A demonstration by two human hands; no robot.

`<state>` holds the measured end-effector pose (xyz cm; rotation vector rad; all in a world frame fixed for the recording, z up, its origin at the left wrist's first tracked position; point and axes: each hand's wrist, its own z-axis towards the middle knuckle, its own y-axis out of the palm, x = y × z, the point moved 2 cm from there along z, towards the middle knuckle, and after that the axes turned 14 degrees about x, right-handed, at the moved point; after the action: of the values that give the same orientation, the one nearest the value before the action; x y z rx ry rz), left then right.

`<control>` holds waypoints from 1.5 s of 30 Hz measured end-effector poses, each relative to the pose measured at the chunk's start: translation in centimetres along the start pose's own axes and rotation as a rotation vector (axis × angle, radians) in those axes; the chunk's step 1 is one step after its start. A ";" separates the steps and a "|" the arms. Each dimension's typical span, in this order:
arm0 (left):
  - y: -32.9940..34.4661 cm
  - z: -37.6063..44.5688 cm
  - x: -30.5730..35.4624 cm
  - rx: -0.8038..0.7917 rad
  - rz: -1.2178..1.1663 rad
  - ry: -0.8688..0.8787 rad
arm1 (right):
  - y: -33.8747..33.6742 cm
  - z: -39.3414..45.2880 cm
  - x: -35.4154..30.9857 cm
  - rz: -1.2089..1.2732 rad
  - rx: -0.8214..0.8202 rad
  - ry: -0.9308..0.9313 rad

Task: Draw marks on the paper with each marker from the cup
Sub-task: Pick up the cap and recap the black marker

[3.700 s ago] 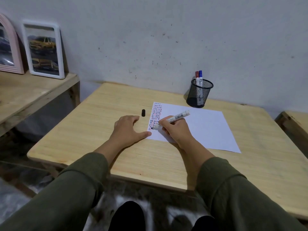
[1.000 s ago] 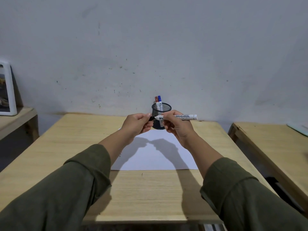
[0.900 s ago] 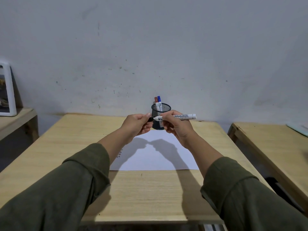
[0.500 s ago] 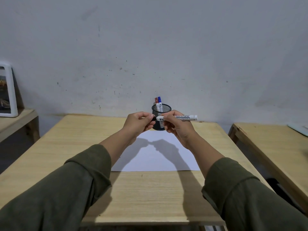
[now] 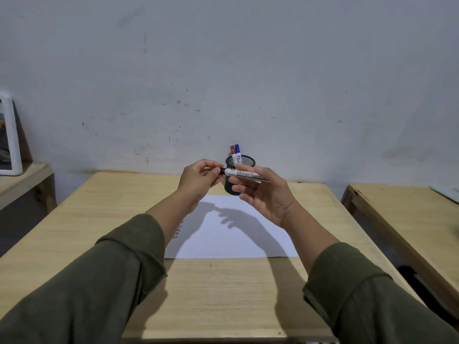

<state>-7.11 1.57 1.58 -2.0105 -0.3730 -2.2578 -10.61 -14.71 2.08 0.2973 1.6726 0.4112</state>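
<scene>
From my head camera, both my hands are raised above the wooden table (image 5: 223,294), meeting just in front of the black mesh cup (image 5: 239,178). My left hand (image 5: 198,178) is curled, thumb and fingertips pinched on the black cap (image 5: 222,170) at the left end of the white marker (image 5: 244,175). Whether the cap is fully seated on the marker or only pressed against it, I cannot tell. My right hand (image 5: 267,194) lies palm-up and loosely cupped, with the marker's barrel resting across the fingers and the thumb over it — a light hold, with the lower fingers spread rather than closed. The marker lies nearly level, its printed lettering facing me, its right end hidden behind my thumb.

Behind my hands, the cup stands near the table's far edge, close to the wall (image 5: 248,83). Two more markers stand upright in it, side by side — a red-capped marker (image 5: 232,153) and a blue-capped marker (image 5: 237,151).

The white paper (image 5: 236,234) lies flat on the table below my hands, crossed by their shadows. A column of short dark marks (image 5: 178,230) shows at its left edge, just beside my left forearm. A white picture frame (image 5: 10,137) leans on a side bench at far left.
</scene>
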 end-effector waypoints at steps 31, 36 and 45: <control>5.2 10.8 -3.6 -0.108 0.694 0.189 | -0.5 16.5 -4.2 -0.895 0.317 -0.612; 5.1 10.9 -3.7 -0.120 0.684 0.186 | -1.0 17.0 -2.8 -0.983 0.295 -0.580; 5.1 10.8 -3.8 -0.107 0.630 0.149 | -1.4 17.4 -1.8 -1.070 0.262 -0.533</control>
<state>5.00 -1.09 -0.51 -1.6627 0.3557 -2.0189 6.94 -14.99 1.15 -0.2973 1.1393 -0.6417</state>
